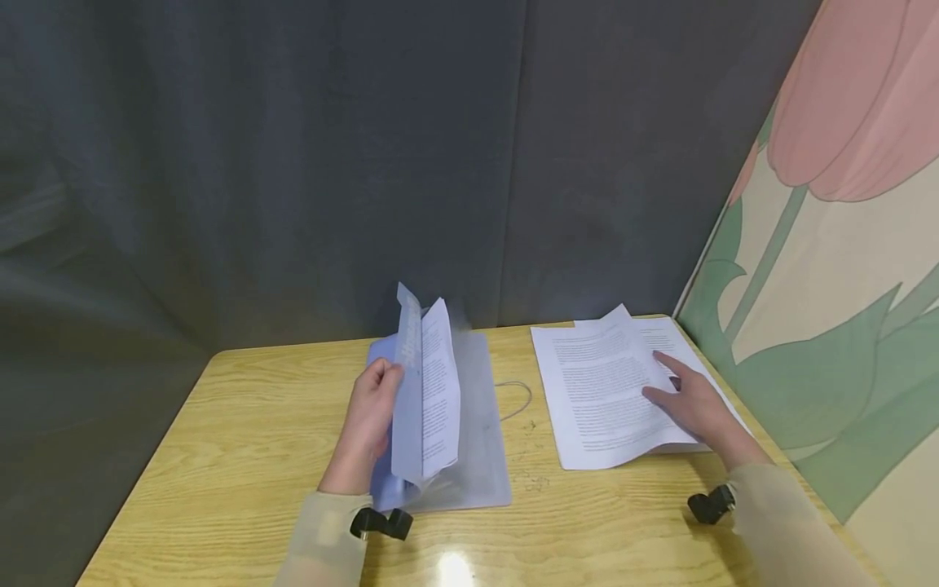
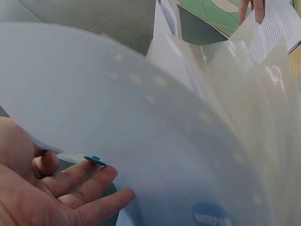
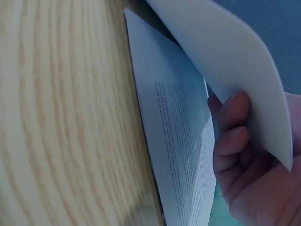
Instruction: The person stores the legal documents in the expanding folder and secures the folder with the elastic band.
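Observation:
My left hand (image 1: 369, 408) grips the raised cover of a pale blue plastic document folder (image 1: 407, 391), which stands open on the table. Printed sheets (image 1: 442, 391) lean upright inside it, beside the cover. In the left wrist view a small blue snap button (image 2: 95, 160) shows by the fingertips. On the right, my right hand (image 1: 697, 403) pinches the edge of a printed sheet (image 1: 601, 383), thumb on one side and fingers curled on the other. That sheet bows up over another printed page (image 3: 174, 132) lying flat on the table.
A wooden table (image 1: 257, 440) bears everything. A thin grey cord loop (image 1: 530, 395) lies between folder and papers. Behind hangs a dark curtain (image 1: 330, 163); a wall with painted tulips (image 1: 829, 367) borders the table's right side, close to the papers.

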`<control>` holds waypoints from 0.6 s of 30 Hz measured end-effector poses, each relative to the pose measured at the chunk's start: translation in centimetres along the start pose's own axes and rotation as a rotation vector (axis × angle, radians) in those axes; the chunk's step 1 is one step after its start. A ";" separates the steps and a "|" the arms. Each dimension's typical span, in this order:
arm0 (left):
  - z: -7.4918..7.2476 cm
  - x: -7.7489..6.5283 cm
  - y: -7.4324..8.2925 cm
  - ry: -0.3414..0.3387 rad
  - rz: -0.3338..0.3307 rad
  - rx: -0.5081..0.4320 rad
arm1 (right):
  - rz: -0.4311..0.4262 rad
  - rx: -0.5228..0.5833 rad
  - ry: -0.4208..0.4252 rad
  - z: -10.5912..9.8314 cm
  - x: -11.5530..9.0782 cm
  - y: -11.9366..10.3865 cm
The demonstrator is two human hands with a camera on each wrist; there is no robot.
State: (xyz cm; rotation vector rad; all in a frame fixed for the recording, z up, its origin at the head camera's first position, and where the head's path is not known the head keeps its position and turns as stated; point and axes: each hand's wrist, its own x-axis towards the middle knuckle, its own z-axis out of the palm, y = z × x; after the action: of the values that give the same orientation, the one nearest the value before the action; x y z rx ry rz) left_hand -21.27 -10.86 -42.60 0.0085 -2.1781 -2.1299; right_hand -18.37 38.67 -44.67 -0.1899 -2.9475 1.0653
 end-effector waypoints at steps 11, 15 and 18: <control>0.0 0.0 0.0 -0.005 -0.013 0.012 | 0.008 0.069 -0.007 0.0 -0.8 -0.9; 0.0 0.0 -0.1 -0.008 -0.015 0.006 | 0.008 0.102 -0.014 0.0 -1.0 -1.4; 0.0 0.1 0.0 -0.009 -0.013 0.003 | 0.010 0.124 -0.015 0.0 -1.2 -1.8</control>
State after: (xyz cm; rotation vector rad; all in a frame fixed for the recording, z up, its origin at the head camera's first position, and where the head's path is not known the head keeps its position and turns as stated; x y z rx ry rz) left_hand -21.34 -10.85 -42.65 0.0132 -2.1919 -2.1380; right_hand -17.38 37.18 -43.50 -0.1963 -2.8841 1.2515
